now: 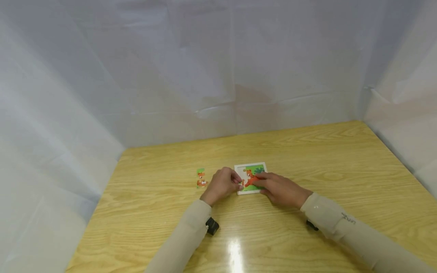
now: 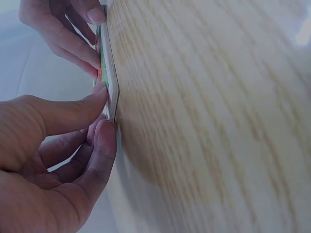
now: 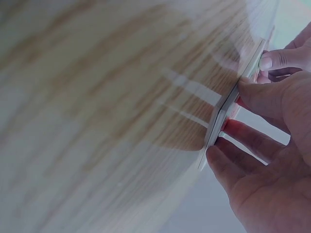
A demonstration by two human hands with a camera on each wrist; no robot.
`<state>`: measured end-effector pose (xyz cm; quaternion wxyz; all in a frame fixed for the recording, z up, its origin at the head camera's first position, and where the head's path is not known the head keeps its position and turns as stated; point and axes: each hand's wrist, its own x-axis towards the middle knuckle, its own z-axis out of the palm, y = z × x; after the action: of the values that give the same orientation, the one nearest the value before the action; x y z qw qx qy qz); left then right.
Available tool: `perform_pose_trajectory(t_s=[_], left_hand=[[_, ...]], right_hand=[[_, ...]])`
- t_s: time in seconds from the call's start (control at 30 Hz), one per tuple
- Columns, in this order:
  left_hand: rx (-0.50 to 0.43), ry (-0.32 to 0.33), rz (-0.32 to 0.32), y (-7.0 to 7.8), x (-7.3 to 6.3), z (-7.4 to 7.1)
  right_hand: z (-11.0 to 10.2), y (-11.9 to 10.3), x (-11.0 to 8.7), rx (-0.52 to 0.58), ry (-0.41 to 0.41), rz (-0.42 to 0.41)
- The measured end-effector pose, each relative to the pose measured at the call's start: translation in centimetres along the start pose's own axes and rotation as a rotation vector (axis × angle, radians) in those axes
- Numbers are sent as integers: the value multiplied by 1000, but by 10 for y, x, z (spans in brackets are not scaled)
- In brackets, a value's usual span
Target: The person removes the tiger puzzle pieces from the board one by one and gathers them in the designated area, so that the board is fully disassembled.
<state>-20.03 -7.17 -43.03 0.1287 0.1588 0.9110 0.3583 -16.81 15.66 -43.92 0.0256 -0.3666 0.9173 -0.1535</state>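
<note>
A small square jigsaw puzzle in a white tray (image 1: 251, 192) lies on the table, showing an orange animal on green, with a pale gap at its upper left. At the tray's left edge, my left hand (image 1: 223, 184) has thumb and fingertips together on a puzzle piece (image 1: 243, 182), mostly covered by the fingers. My right hand (image 1: 282, 188) rests on the right part of the puzzle with its fingers extended over the picture. In the right wrist view, the right thumb (image 3: 257, 94) touches the tray's near edge. Two loose puzzle pieces (image 1: 201, 184) lie left of the left hand.
The wood-grain table (image 1: 153, 212) extends around the tray. Pale sheeting (image 1: 177, 76) hangs behind the table and along both sides. A bright reflection shows on the near tabletop. Dark wrist devices (image 1: 212, 226) sit at the sleeve cuffs.
</note>
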Motion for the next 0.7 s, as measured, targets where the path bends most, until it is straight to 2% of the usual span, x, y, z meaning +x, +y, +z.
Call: perform_pose_trajectory(t_s=[0.7], left_hand=[[-43, 31, 35, 2, -4, 0]], right_hand=[[2, 4, 1, 15, 0, -1]])
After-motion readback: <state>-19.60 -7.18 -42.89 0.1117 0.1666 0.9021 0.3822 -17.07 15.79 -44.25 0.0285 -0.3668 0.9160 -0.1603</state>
